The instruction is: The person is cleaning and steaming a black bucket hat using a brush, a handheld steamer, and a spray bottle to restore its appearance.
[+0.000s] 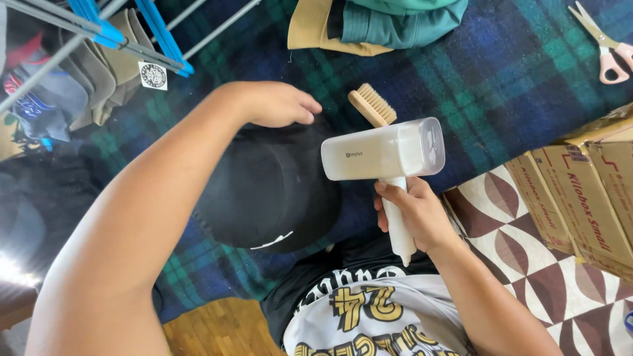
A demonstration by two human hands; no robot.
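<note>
- A white handheld steamer (386,155) is held by its handle in the right hand (415,214), the fingers wrapped fully around it, with the steamer's head pointed left toward a black cap (267,191).
- The black cap is seen lying on a dark blue and green plaid blanket (501,72), just left of the steamer, with its brim toward the person.
- The far edge of the cap is touched by the left hand (277,104), its fingers loosely curled and nothing gripped.
- A wooden brush (372,105) is found on the blanket just beyond the steamer.
- Cardboard boxes (587,191) are stacked at the right.
- Farther off, folded clothes (382,23) are laid, with pink scissors (610,49) at the far right and a drying rack (112,33) at the far left.
</note>
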